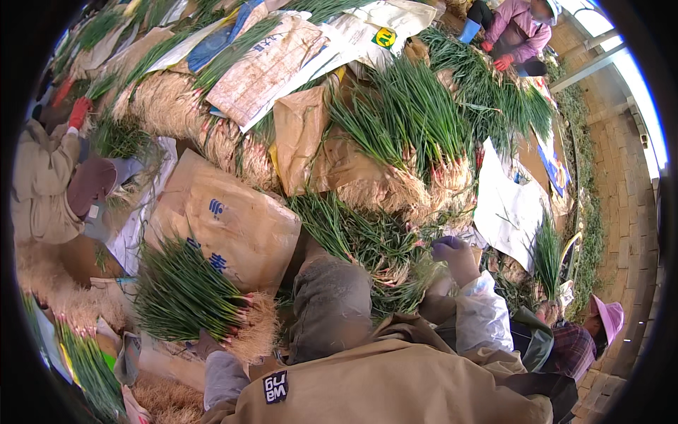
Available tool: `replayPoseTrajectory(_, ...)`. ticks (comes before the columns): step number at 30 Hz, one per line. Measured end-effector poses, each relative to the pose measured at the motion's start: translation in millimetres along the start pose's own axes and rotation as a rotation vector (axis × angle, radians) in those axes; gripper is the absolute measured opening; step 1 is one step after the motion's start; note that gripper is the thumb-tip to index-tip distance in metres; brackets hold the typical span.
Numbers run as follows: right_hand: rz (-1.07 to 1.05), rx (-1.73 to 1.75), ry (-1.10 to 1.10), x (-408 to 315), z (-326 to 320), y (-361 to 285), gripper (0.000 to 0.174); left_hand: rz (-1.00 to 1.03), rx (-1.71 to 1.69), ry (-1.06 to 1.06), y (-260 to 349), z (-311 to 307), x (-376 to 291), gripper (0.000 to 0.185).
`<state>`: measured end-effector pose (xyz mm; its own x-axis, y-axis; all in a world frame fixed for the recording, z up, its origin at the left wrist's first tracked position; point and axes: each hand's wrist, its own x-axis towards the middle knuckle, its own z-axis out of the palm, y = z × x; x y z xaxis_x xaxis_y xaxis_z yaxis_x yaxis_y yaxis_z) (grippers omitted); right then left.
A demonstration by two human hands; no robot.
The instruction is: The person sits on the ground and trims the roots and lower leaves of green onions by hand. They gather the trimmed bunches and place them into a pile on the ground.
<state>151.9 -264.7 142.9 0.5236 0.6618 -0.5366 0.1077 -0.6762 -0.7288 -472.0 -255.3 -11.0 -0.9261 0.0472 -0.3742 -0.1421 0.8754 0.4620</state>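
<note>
My left hand (pixel 206 344) lies against the near side of a thick bundle of green onions (pixel 185 291), close to its pale roots. Its fingertips are partly hidden under the stalks, so its grip is unclear. That bundle rests partly on a brown printed woven sack (pixel 233 206), leaves pointing left and roots right. Out in front on the right is my right hand (pixel 450 252), blurred, with bent fingers and purple at the fingertips. Below and left of it, loose green onions (pixel 392 249) spread in a tangled heap beyond my knee (pixel 331 307).
Rooted bundles of green onions (pixel 418 116) stand beyond the loose heap. A white sack (pixel 508 201) lies to the right. Co-workers sit at the left (pixel 47 180), far right (pixel 516 32) and near right (pixel 577 339). A brick-paved strip (pixel 619 175) runs along the right.
</note>
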Motion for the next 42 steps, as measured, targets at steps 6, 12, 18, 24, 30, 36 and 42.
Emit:
replayPoseTrajectory(6,0.101,-0.054,0.116,82.5,-23.1,8.0,0.033,0.513,-0.294,-0.231,85.8,42.1,-30.4,0.069)
replayPoseTrajectory(12,-0.34,-0.233,0.214,188.4,4.5,12.3,0.015,0.691,-0.406,-0.968,175.9,170.0,-236.0,0.053)
replayPoseTrajectory(18,-0.386,-0.859,0.141,261.7,43.6,-19.2,0.028,0.612,0.044,-1.597,189.4,242.4,-383.2,0.044)
replayPoseTrajectory(24,-0.239,-0.819,-0.023,267.5,56.4,-18.9,0.031,0.38,0.29,-1.753,158.9,278.5,-400.8,0.038)
replayPoseTrajectory(30,0.011,0.211,-0.182,243.5,34.8,-4.6,0.033,0.324,0.344,-1.866,140.3,284.8,-400.7,0.035)
replayPoseTrajectory(36,0.067,0.353,-0.41,210.5,52.9,-13.9,0.035,-0.118,0.146,-1.931,127.7,304.3,-442.1,0.039)
replayPoseTrajectory(42,0.024,0.241,-0.462,207.1,65.8,-10.4,0.031,0.432,0.433,-1.805,122.4,325.8,-452.6,0.041)
